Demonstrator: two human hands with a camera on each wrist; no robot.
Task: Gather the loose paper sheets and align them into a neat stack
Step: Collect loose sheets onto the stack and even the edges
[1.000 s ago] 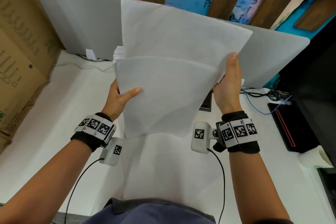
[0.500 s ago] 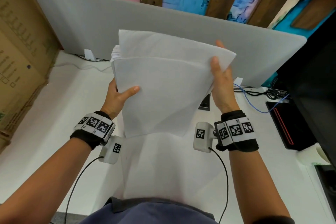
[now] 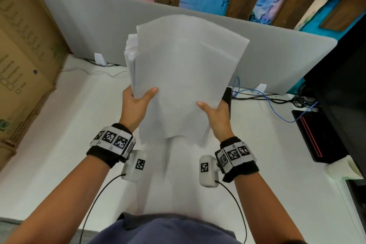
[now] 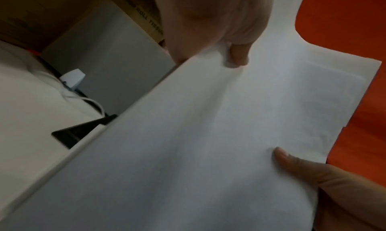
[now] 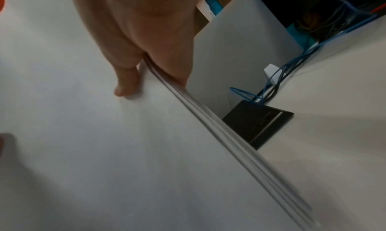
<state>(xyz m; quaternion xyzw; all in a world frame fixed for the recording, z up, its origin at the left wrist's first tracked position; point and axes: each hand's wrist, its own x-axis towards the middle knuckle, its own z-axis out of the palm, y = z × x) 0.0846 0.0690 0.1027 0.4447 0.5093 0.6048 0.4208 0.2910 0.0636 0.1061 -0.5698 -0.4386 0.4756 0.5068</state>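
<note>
A stack of white paper sheets [image 3: 184, 77] is held upright above the white desk [image 3: 65, 144], tilted slightly back. My left hand [image 3: 138, 103] grips its lower left edge, thumb on the front sheet, fingers hidden behind. My right hand [image 3: 215, 113] grips the lower right edge the same way. The top edges are uneven, with one sheet sticking up higher. In the left wrist view the paper stack [image 4: 208, 143] fills the frame with both thumbs on it. In the right wrist view the stack's right edge [image 5: 219, 135] shows several layers.
A grey divider panel [image 3: 95, 25] stands behind the desk. Cardboard boxes [image 3: 21, 55] rise at the left. A black cable box [image 3: 227, 97] and blue cables [image 3: 267, 101] lie at the back right, beside a black device [image 3: 313, 134] and a dark monitor [image 3: 346, 95].
My right hand slid from the stack's upper right edge down to its lower right edge. The tall back sheet has dropped lower into the stack. My left hand has kept its grip.
</note>
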